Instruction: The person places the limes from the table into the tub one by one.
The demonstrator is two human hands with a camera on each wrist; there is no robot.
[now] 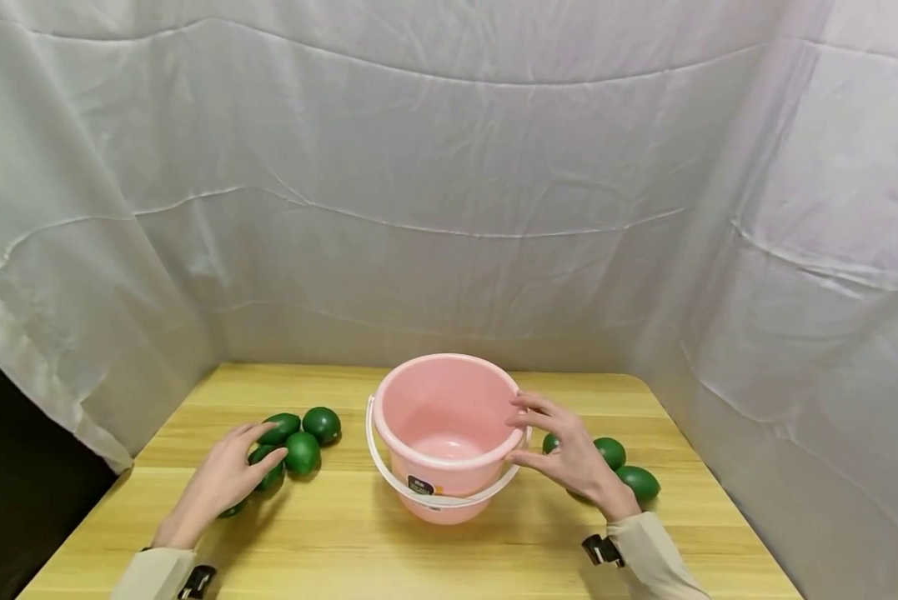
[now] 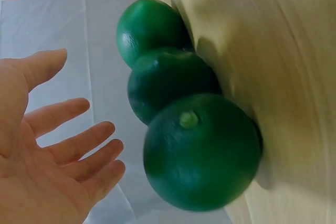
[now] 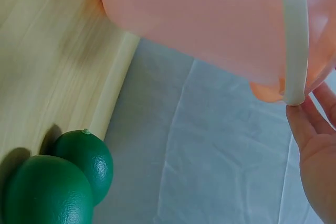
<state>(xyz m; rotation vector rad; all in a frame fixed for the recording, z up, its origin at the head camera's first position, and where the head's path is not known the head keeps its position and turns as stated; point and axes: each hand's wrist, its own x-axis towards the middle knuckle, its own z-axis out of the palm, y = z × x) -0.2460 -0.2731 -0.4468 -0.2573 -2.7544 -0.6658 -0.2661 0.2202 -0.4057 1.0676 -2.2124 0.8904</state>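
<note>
A pink bucket point(image 1: 449, 492) with a white handle point(image 1: 392, 483) stands upright at mid-table, its handle hanging down in front. My right hand point(image 1: 572, 454) holds its right rim, fingertips over the edge. In the right wrist view, the thumb point(image 3: 299, 124) touches the handle's end. My left hand point(image 1: 223, 475) hovers with spread fingers at a cluster of dark green fruits that look like avocados. A round fruit point(image 1: 302, 452) lies just right of it. In the left wrist view, the left hand point(image 2: 58, 156) stands apart from the nearest fruit point(image 2: 202, 153), holding nothing.
More green fruits point(image 1: 639, 483) lie on the right of the wooden table point(image 1: 358, 550), partly hidden behind my right hand. A pale cloth point(image 1: 449, 275) hangs behind and along both sides. The bucket's inside shows only its pink wall and bottom.
</note>
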